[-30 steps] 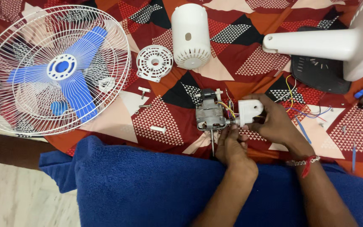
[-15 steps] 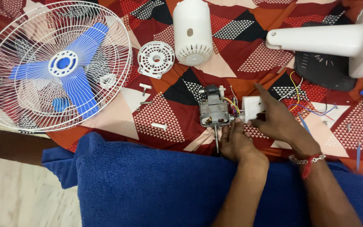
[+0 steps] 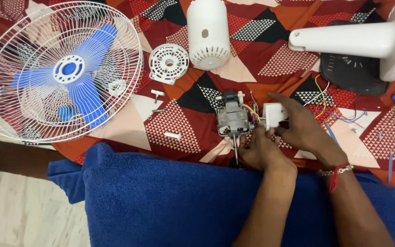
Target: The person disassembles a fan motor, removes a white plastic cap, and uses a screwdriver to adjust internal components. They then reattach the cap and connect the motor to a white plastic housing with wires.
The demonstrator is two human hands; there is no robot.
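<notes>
Pinching the fan motor's [image 3: 232,120] wires, left hand [image 3: 258,148] sits beside right hand [image 3: 300,128] gripping a white switch box [image 3: 274,114]; patterned cloth [image 3: 188,123] left of the motor lies open.

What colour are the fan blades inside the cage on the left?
Blue: the fan blades sit inside a white wire cage, seen clearly in the head view.

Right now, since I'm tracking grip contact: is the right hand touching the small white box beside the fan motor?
Touching. The head view shows the right hand wrapped around the small white box, fingers over its top edge.
</notes>
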